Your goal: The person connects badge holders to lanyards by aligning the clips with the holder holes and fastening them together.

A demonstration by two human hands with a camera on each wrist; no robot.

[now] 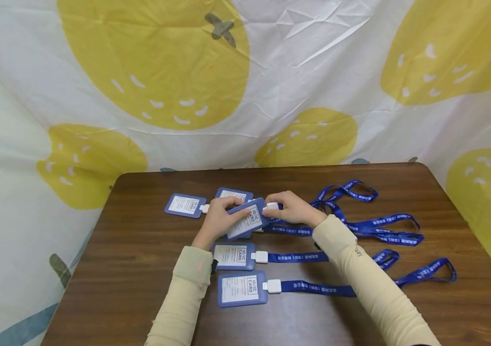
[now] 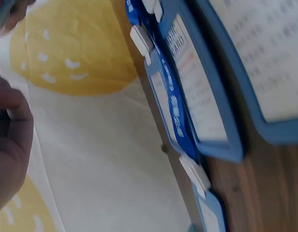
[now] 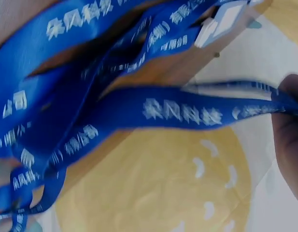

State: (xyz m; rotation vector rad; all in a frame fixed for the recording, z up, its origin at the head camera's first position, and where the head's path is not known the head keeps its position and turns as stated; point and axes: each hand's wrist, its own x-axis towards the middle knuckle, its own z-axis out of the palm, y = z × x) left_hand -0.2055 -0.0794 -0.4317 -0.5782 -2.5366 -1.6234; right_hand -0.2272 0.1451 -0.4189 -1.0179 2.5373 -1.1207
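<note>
Above the middle of the table, my left hand (image 1: 220,218) grips a blue-framed ID card holder (image 1: 250,218) by its edge, thumb on its face. At the holder's right end my right hand (image 1: 292,207) pinches the white clip (image 1: 272,206) of a blue lanyard. That lanyard (image 3: 182,108) runs away from the right hand (image 3: 290,140) in the right wrist view. The left wrist view catches only part of the left hand (image 2: 13,135), at its left edge. Fingers hide where clip and holder meet.
Two card holders with lanyards lie in front, a nearer one (image 1: 242,289) and a farther one (image 1: 232,256). Another holder (image 1: 185,205) lies far left, and one (image 1: 233,193) lies behind the hands. Lanyard loops (image 1: 394,222) spread rightward on the brown table (image 1: 141,274). A patterned curtain (image 1: 271,96) hangs behind.
</note>
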